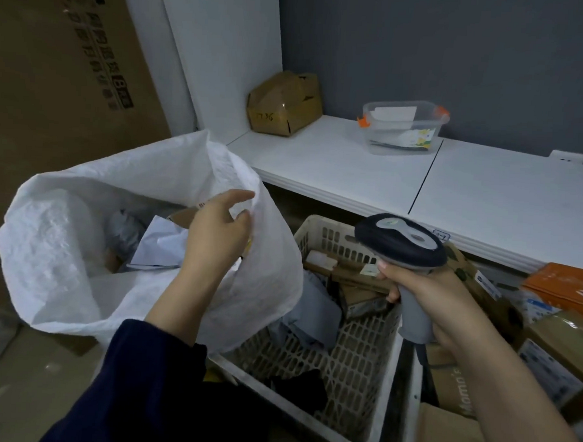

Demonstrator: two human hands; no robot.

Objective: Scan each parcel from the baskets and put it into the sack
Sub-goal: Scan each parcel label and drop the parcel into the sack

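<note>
Sack (65, 244) of white woven plastic stands just left of the pale slotted basket (353, 374), mouth gaping, its wall sagging over the basket's left rim. The person's left hand (216, 231) reaches into that mouth from the basket side. Its fingers are loose and spread and hold nothing, the tips by the sack's inner wall; whether they touch it I cannot tell. Inside the sack lie parcels, among them a white envelope (162, 245) and some brown card.

The right hand (424, 293) hangs over the basket's far right corner, fingers wrapped tight round the grey handle of a scanner (399, 245). In the basket sit more parcels: grey mailers (312, 315), flat brown boxes (357, 284), something black at the near end.

Behind the basket runs a white shelf (352, 166) with a cardboard box (285, 103) and a clear tub (401, 128) on it. Right of the basket there are more cartons (552, 339).
</note>
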